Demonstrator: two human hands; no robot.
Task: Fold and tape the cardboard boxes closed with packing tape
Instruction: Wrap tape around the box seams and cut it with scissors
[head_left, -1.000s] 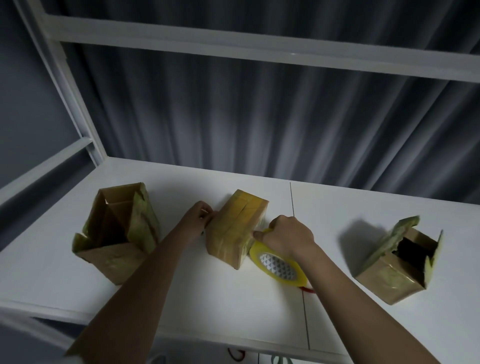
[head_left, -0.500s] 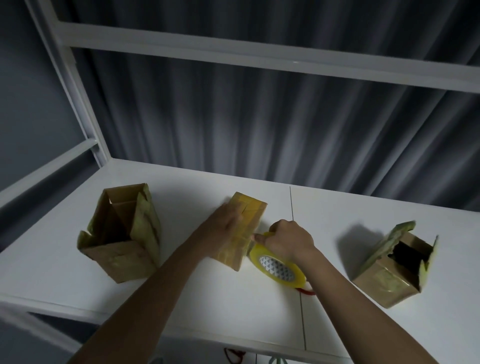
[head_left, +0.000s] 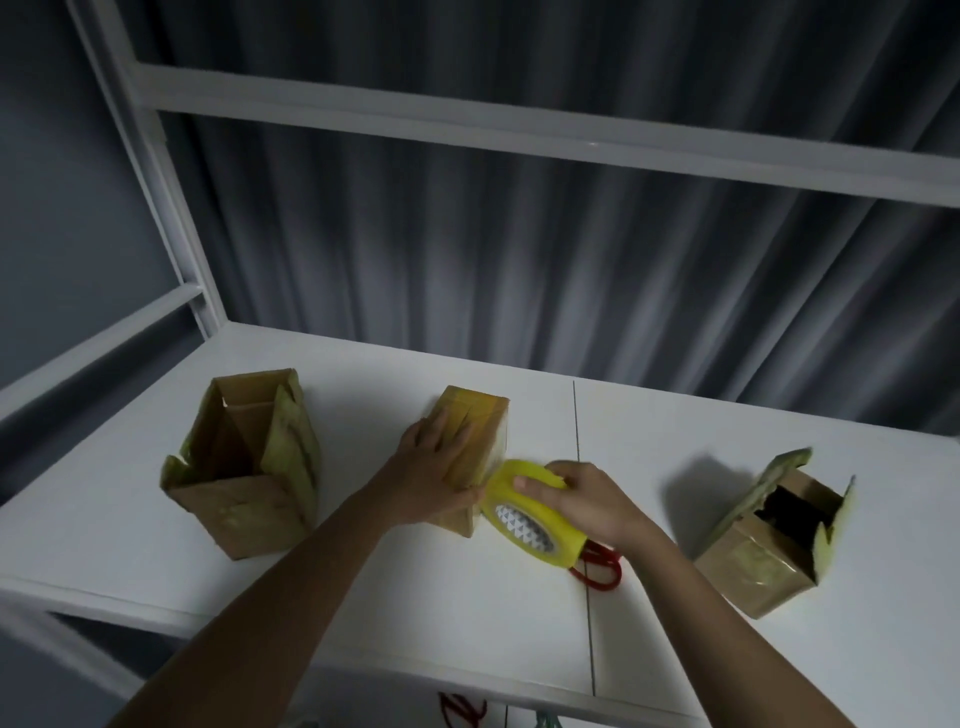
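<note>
**Desk:** What surrounds the work?

**Photographer:** A white table (head_left: 363, 597), with three cardboard boxes in a row. The open box (head_left: 244, 462) stands left, flaps up; its inside is too dark to read. Another open box (head_left: 769, 540) sits tilted far right, interior dark. Red-handled scissors (head_left: 602, 571) lie just behind the tape dispenser, partly hidden.

**Desk:** And the hands?

**Photographer:** The left hand (head_left: 434, 478) presses flat, fingers straight, on the closed middle box (head_left: 480, 423). The right hand (head_left: 582, 501) grips a yellow tape dispenser (head_left: 524, 512) touching that box's right side. Bare tabletop runs along the near edge; a grey curtain (head_left: 519, 249) hangs behind.
</note>
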